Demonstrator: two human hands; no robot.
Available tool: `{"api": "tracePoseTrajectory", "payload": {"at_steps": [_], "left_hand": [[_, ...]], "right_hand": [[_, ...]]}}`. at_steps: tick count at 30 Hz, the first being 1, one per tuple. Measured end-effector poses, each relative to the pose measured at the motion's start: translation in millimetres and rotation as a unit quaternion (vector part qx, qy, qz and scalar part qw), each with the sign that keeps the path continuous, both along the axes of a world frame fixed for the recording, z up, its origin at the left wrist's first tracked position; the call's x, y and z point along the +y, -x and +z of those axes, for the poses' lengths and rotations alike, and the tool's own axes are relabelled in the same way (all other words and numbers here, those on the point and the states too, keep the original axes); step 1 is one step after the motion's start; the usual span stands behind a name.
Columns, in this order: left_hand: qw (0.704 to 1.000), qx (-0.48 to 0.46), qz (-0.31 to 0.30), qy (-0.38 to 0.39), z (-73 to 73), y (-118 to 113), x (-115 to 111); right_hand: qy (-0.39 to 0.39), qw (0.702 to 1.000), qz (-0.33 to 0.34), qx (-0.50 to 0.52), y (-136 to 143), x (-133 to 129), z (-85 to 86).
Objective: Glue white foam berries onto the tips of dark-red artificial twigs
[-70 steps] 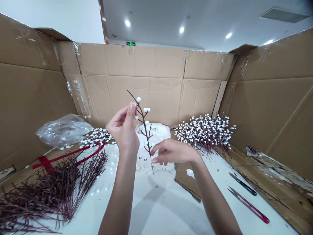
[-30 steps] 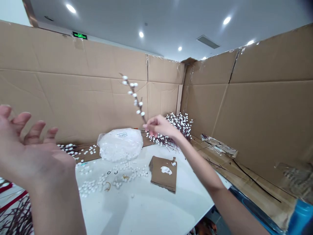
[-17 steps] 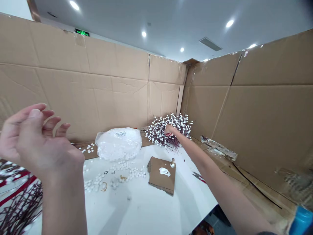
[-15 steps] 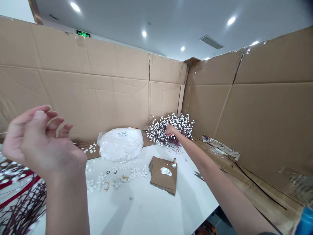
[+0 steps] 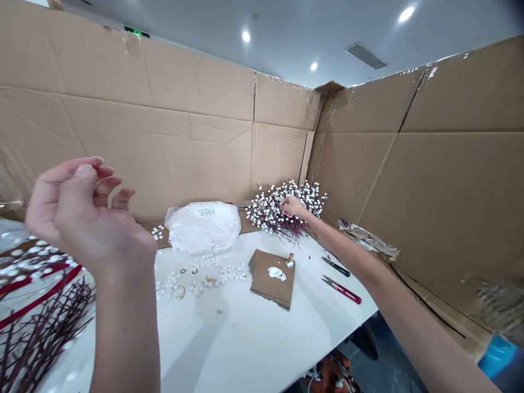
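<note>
My left hand (image 5: 94, 213) is raised at the left, palm up. Its thumb meets the index finger in a pinch and the other fingers curl loosely; whatever might sit between the tips does not show. At the far corner of the table, my right hand (image 5: 292, 207) is in front of a bunch of dark twigs with white berries (image 5: 270, 210). Its fingers are bent together, and I cannot make out anything in them. Another bundle of berry twigs (image 5: 45, 333) with red ribbon lies below my left hand.
A clear plastic bag of white balls (image 5: 204, 229) stands against the cardboard wall (image 5: 196, 147). Loose white balls (image 5: 229, 273) lie before it. Beside them is a cardboard piece (image 5: 270, 292) with white glue (image 5: 277, 273). Black snips (image 5: 338, 266) and red snips (image 5: 344, 290) lie at the right.
My right hand has drawn slightly out of the berry bunch, its fingers showing more. My left hand keeps its pose. The view has tilted down, and both snips are now uncovered.
</note>
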State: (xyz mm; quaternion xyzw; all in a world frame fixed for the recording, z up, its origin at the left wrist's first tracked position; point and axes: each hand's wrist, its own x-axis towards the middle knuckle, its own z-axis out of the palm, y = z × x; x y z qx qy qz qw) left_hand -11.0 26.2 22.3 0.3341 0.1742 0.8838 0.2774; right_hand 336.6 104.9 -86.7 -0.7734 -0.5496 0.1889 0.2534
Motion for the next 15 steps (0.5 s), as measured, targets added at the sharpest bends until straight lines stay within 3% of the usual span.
{"api": "tracePoseTrajectory", "payload": {"at_steps": [4,8,12,15], "left_hand": [[1.0,0.013,0.008,-0.015,0.5,1,-5],[0.998,0.019,-0.003,-0.056,0.2,2,-16],[0.99,0.036,0.035,-0.134,0.7,-2,-38],[0.968,0.104,0.142,-0.181,-5.9,-1,-58]], "right_hand": [[-0.056,0.996,0.053,0.038,14,-47,3.6],[-0.093,0.983,0.146,0.061,52,-128,-0.8],[-0.13,0.957,0.252,0.067,106,-221,-24.0],[-0.166,0.943,0.273,0.097,139,-274,-55.0]]}}
